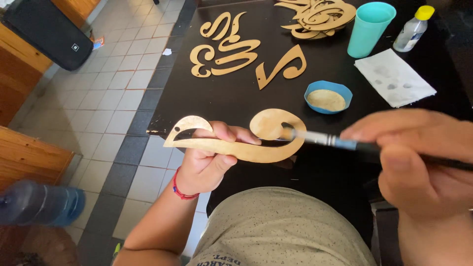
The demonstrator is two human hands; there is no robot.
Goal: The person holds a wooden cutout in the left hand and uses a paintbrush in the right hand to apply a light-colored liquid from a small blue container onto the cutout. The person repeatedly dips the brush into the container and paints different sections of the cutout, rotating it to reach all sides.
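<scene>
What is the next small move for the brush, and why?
Probably a short stroke along the curl of the cutout: the brush tip in the right hand already touches it, and the left hand holds the piece steady. If the bristles look dry, dip first in the blue bowl.
</scene>
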